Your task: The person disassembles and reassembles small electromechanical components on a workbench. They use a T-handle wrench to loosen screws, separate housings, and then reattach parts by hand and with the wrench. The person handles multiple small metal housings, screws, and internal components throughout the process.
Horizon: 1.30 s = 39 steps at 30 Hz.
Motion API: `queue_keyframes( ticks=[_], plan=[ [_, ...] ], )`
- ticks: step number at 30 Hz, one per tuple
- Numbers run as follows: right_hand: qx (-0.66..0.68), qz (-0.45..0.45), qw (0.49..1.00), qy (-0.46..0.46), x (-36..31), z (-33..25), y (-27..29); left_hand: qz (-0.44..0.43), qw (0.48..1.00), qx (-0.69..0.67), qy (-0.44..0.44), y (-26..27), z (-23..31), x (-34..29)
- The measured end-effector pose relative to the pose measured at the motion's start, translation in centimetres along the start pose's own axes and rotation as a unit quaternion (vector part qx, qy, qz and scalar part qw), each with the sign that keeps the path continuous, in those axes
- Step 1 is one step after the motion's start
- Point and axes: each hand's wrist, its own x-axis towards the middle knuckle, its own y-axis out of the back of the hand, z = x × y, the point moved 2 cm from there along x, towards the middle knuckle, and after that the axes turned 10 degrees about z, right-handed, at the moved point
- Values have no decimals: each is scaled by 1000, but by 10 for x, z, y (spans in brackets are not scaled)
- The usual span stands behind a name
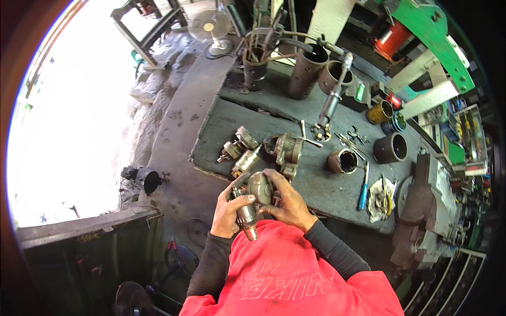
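Close to my chest, at the near edge of the workbench, both hands work on motor parts. My left hand [231, 213] is closed round an armature [245, 215], a ribbed metal cylinder whose narrow shaft end points down. My right hand [290, 203] grips a rounded grey metal housing [260, 188] that touches the armature's upper end. Fingers hide where the two parts meet. Just beyond them on the bench lie a greasy gear-like part [245, 138], a shiny metal cylinder [246, 160] and a larger cast housing [289, 149].
On the dark workbench [327, 192] stand several metal cylinders, including a short ring [343, 161] and a wider tube [390, 148]. A blue-handled tool [363, 196] lies beside a rag [380, 200]. At the right is a bench vise [424, 210]; a fan [211, 26] stands far left.
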Motion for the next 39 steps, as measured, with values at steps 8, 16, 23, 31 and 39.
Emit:
queue_keyframes(
  ticks=[8, 16, 23, 31, 39],
  plan=[
    [3, 19, 993, -119, -5, 26, 2, 140, 985, 90, -48, 69, 33, -19],
    [-46, 154, 966, -201, 24, 26, -35, 101, 987, 124, -2, 127, 80, 32],
    [-46, 167, 933, -315, 84, 7, -140, 87, 991, 105, 11, 179, 134, 78],
    [-257, 149, 910, -287, 114, 4, -172, 132, 990, 55, -2, 241, 170, 94],
    [-259, 211, 900, -280, 124, 8, -197, 185, 982, -36, -31, 283, 203, 69]
  ],
)
